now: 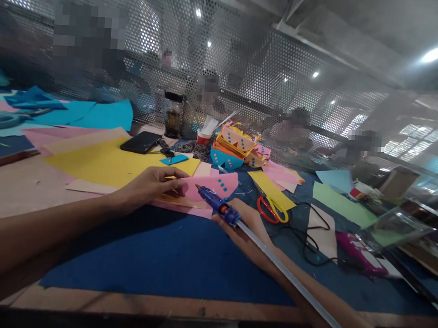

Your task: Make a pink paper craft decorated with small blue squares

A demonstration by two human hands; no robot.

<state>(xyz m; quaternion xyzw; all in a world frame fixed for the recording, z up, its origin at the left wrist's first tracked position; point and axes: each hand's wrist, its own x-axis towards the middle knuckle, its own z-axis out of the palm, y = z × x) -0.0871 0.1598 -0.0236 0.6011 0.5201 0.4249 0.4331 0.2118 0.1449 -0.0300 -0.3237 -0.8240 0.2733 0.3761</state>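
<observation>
Between the thumb and fingers of my left hand (152, 188) is the left end of a folded pink paper piece (228, 183), which carries small blue squares. My right hand (250, 226) is wrapped round a blue glue gun (216, 204), and a long clear glue stick (286, 273) runs out of its back over my forearm. The gun's nozzle points up and left, in front of the pink piece; whether it touches the paper I cannot tell. More pink paper (186, 209) lies under my left hand, beside large yellow sheets (91, 160).
Scissors with red and yellow handles (274, 210) lie to the right by a black cable (307, 240). Decorated paper pieces (235, 145) are stacked at the back, near a paper cup (204, 135) and a dark jar (172, 115). A black phone-like object (141, 142) rests left of them.
</observation>
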